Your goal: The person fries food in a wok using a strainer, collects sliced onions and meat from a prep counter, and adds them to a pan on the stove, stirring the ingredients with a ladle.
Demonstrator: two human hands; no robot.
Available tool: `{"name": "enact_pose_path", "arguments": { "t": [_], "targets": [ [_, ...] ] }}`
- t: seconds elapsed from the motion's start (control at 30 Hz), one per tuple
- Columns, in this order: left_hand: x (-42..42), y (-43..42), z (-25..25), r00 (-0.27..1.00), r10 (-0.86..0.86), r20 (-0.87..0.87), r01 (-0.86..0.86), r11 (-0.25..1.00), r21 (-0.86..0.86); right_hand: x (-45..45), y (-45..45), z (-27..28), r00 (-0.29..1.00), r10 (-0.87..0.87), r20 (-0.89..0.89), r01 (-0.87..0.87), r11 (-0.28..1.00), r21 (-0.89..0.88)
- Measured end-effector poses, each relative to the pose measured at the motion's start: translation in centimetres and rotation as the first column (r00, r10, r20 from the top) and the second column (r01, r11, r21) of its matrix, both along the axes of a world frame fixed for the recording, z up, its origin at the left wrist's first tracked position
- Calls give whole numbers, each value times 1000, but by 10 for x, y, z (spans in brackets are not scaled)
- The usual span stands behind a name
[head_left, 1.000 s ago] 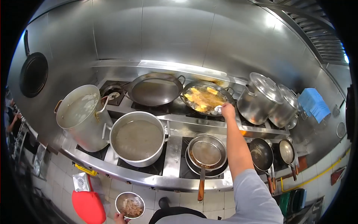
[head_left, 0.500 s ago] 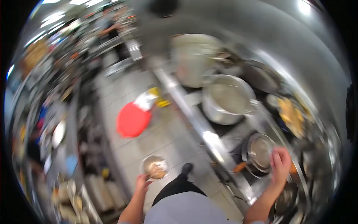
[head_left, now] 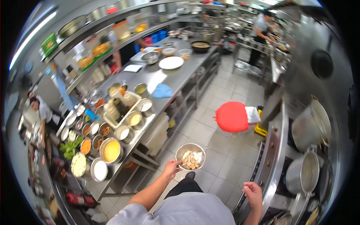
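Observation:
My left hand (head_left: 171, 168) is closed on the rim of a metal bowl (head_left: 204, 157), thumb at its edge. In the bowl lie pale brown and whitish pieces of food (head_left: 191, 159), too small to identify. The bowl is held over the tiled floor, in front of my dark shoe (head_left: 190, 175). My right hand (head_left: 254, 193) hangs in the air at the right, beside the stove front. Its fingers are loosely bent, a little apart, and nothing shows in them.
On the left, a steel counter (head_left: 122, 153) carries several ingredient containers, a blue cloth (head_left: 162, 91) and a white plate (head_left: 171, 63). A red round-topped object (head_left: 231, 117) stands on the floor ahead. Large pots (head_left: 300, 174) line the stove at right. Other people work further back.
My view has swung left from the stove to the counter. My right hand has come away from the small pan on the stove. The bowl stays in my left hand.

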State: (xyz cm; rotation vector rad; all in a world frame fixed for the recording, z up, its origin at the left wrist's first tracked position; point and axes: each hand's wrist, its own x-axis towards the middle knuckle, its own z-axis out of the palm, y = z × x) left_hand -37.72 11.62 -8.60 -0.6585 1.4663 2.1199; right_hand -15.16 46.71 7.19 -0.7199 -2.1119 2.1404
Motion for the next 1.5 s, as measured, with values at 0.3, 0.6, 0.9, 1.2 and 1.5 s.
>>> {"name": "enact_pose_path", "arguments": {
  "t": [0.3,0.6,0.9,1.2,1.5],
  "targets": [
    [-19,-82,-10,963,267,42,-269,962,45,-164,-2,-166,930,171,326,-245,949,200],
    [-78,-110,-6,980,200,-19,-200,980,-2,-314,-2,-253,750,454,481,-560,823,95],
    [-125,-105,-13,949,307,-66,-311,948,-62,-463,-133,-200,624,687,372,-691,707,-149],
    [-176,-41,2,924,368,-106,-371,928,-11,-547,-145,-180,446,863,237,-867,483,-126],
    [-214,-3,30,854,508,-116,-483,855,186,-666,-127,-130,629,765,135,-759,643,-106]
  ]
}}
